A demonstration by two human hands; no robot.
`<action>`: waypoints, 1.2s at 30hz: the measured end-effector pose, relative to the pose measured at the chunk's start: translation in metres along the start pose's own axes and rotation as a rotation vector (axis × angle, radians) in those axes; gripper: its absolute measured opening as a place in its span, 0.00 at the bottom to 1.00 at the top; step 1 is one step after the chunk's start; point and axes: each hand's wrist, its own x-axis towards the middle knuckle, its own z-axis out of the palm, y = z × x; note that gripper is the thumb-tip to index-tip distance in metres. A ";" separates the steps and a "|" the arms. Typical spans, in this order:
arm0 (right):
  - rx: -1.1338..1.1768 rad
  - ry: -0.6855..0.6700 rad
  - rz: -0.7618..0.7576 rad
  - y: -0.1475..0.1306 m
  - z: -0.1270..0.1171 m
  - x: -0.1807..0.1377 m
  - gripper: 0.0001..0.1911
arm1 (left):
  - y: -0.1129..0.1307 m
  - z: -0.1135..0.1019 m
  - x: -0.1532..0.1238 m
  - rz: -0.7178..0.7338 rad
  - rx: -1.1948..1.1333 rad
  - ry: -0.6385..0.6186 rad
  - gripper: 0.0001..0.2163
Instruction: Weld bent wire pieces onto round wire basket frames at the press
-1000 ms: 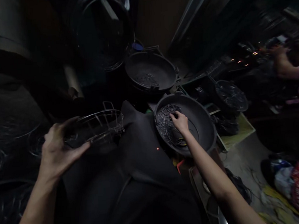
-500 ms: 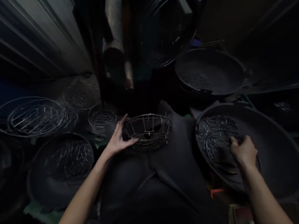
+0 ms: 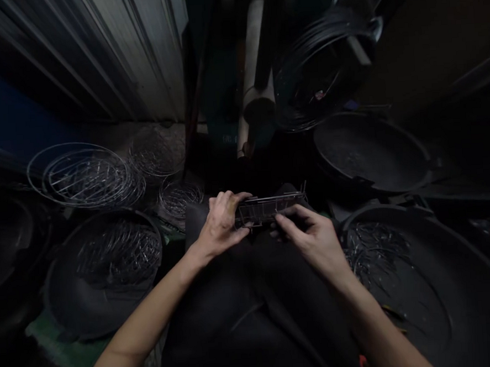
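Note:
A round wire frame [image 3: 263,209], two rings joined by short uprights, is tilted nearly edge-on above my dark-clad lap. My left hand [image 3: 222,221] grips its left side, fingers over the upper ring and thumb below. At the front right of the frame is my right hand [image 3: 310,235], thumb and fingers pinched together against the lower wires. Whatever lies between those fingertips is too small and dark to make out. Right of that hand, short bent wire pieces [image 3: 377,247] lie in a large dark pan [image 3: 454,281].
Another dark pan [image 3: 82,312] on the left holds a heap of wire pieces [image 3: 120,252]. Behind it are stacked wire racks [image 3: 91,179]. A third pan [image 3: 376,153] stands back right, below a hanging wire coil [image 3: 325,68]. A thick post [image 3: 257,55] rises ahead.
My right hand has come from the right pan to the frame. My left hand has closed around the frame, which is now tilted more edge-on. The camera view has shifted.

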 end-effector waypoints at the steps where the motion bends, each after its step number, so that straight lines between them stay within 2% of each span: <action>1: -0.068 0.031 -0.033 0.000 0.004 0.007 0.14 | -0.001 -0.002 0.003 0.021 0.028 0.010 0.25; 4: -0.228 0.155 -0.158 0.001 0.016 0.025 0.13 | -0.008 0.000 0.008 0.032 0.083 0.035 0.24; 8: -0.249 0.254 -0.266 0.006 0.028 0.043 0.12 | -0.020 0.006 0.015 -0.018 0.043 0.042 0.25; 14: -0.205 0.205 -0.304 0.016 0.033 0.070 0.13 | -0.038 0.011 0.027 -0.049 0.000 0.073 0.24; 20: -0.214 0.172 -0.322 0.011 0.035 0.088 0.13 | -0.053 0.012 0.037 -0.025 0.039 0.092 0.24; 27: -0.254 0.174 -0.314 0.002 0.037 0.100 0.15 | -0.057 0.006 0.050 -0.056 0.020 0.072 0.24; 36: -0.313 0.177 -0.316 -0.009 0.037 0.108 0.15 | -0.066 0.009 0.057 -0.022 0.033 0.128 0.26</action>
